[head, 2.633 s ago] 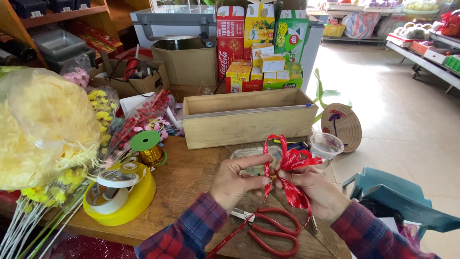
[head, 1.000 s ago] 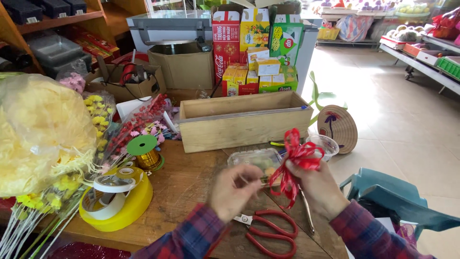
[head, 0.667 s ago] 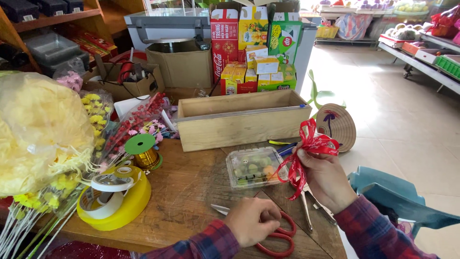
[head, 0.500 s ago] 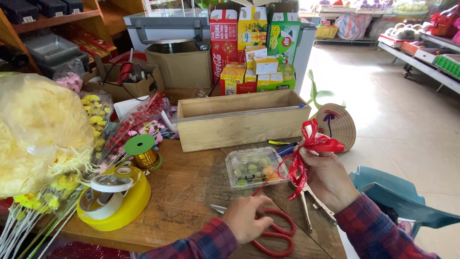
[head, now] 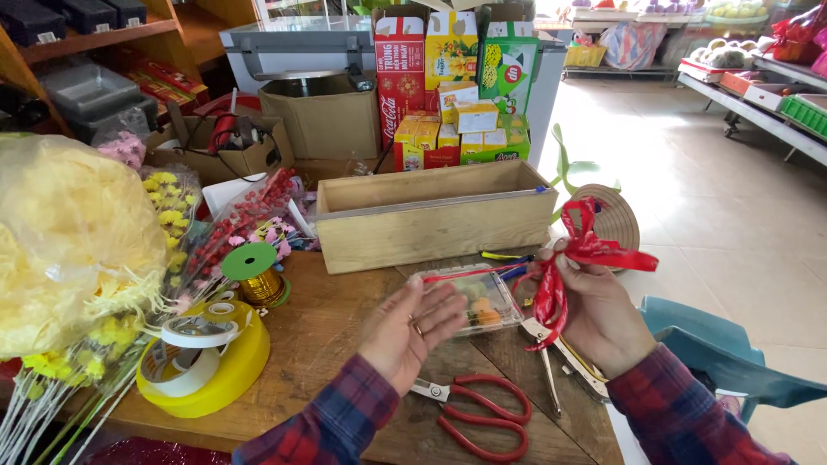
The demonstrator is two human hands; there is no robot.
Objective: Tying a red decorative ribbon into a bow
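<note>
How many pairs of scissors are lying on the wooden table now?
2. The red-handled scissors lie at the table's near edge, below the left hand. A metal pair lies under the right hand, partly hidden. Others may be covered.

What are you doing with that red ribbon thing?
A person in a plaid shirt is at a wooden table. The right hand holds up a red ribbon bow. The left hand is open, fingers at the edge of a small clear plastic box. Red-handled scissors lie on the table, close to the person. A long wooden box sits behind.
</note>
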